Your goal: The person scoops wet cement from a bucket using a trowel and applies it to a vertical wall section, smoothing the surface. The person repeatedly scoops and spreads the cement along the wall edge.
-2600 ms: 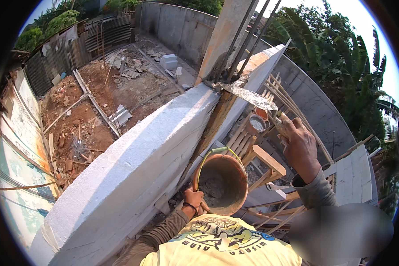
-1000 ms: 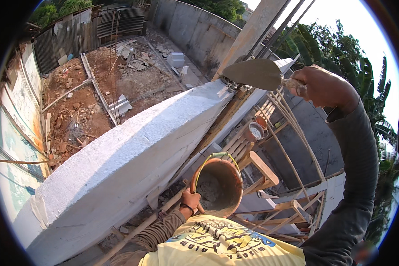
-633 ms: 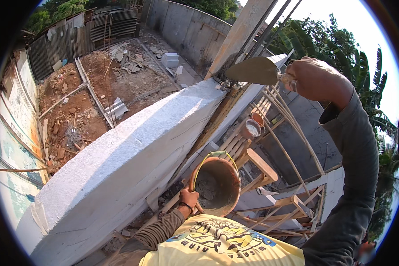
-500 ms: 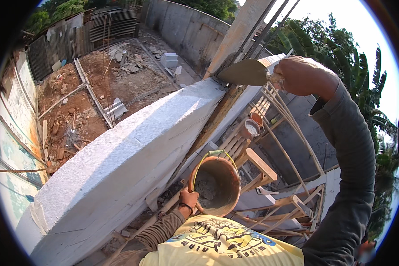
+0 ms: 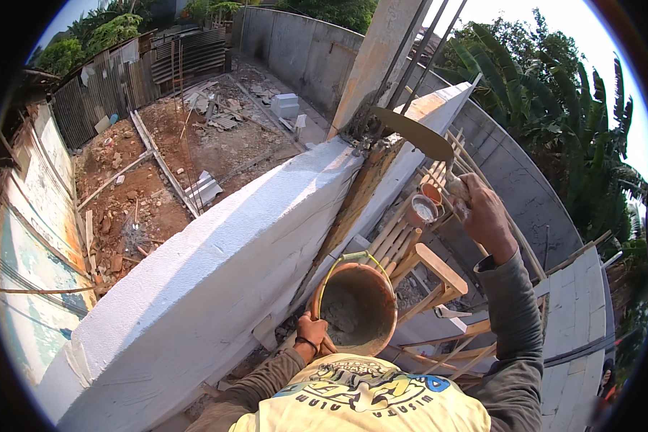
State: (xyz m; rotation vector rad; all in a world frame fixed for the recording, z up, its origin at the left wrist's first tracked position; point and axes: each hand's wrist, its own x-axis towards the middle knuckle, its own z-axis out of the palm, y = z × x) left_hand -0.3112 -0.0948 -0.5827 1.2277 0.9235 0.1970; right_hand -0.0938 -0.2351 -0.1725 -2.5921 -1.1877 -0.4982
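Observation:
My right hand [image 5: 480, 214] is closed round the handle of a trowel [image 5: 415, 135]. Its blade reaches left toward the foot of a concrete post, over the gap at the end of the white block wall [image 5: 194, 252]. Grey mortar [image 5: 356, 137] clings about the post's base there. Low in front of me, my left hand [image 5: 312, 335] grips the left rim of an orange-brown bucket [image 5: 385, 309]. Grey mortar [image 5: 343, 309] lies inside it, and its yellow-green handle [image 5: 329, 272] stands up over the mouth.
Steel bars [image 5: 415, 54] rise beside the post [image 5: 379, 65]. Wooden scaffold poles and a plank [image 5: 441, 268] stand right of the bucket. Beyond them sits a smaller bucket [image 5: 420, 211] holding pale material. Rubble and timber [image 5: 158, 169] cover the ground left of the wall.
My right hand has come down and nearer to me with the trowel, and the blade is now tilted differently. My left hand still holds the bucket. The view has shifted slightly.

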